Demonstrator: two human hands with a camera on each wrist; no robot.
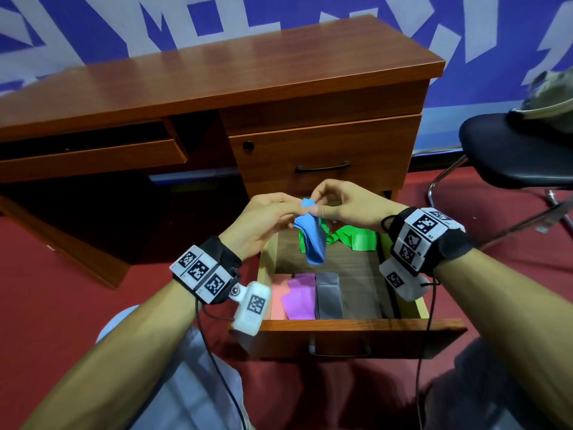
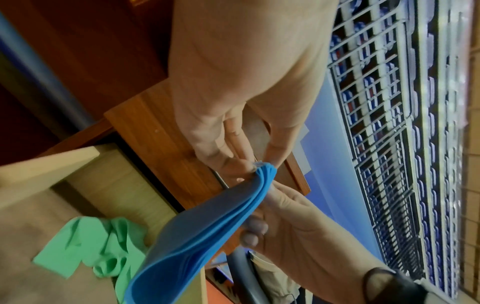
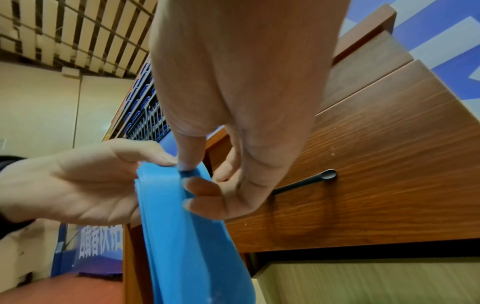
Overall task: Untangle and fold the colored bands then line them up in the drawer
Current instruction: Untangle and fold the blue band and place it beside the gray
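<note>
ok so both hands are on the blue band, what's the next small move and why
Probably lower the blue band into the drawer, beside the grey band. The left hand and right hand pinch its top edge, its layers look stacked, and bare floor shows right of the grey one. The green band at the back is crumpled.

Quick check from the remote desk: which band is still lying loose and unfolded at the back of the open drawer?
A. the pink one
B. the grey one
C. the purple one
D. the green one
D: the green band lies crumpled at the back of the drawer, while the pink band, purple band and grey band lie folded side by side at its front.
</note>
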